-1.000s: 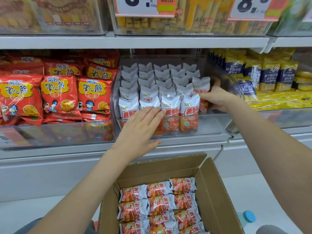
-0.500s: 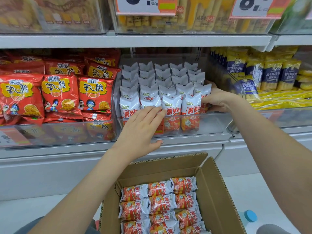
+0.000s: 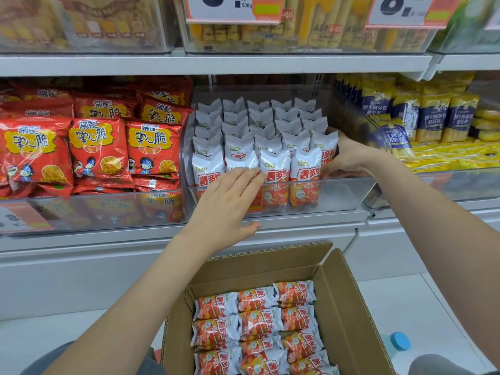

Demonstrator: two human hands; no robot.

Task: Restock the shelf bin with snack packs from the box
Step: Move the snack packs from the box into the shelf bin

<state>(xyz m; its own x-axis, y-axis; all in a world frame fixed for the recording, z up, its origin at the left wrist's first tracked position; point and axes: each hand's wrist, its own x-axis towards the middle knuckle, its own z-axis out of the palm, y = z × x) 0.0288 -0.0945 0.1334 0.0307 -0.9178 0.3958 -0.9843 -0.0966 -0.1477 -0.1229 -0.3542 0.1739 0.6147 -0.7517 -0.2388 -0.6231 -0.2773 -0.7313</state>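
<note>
Two hands point(image 3: 281, 182) at bin point(image 3: 338, 193) | front row: four packs point(image 3: 274, 169)

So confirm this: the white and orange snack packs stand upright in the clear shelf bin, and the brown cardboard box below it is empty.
Not quite. The head view shows the white and orange snack packs standing upright in the clear shelf bin, but the brown cardboard box below it is not empty: rows of the same packs lie flat inside.
</note>
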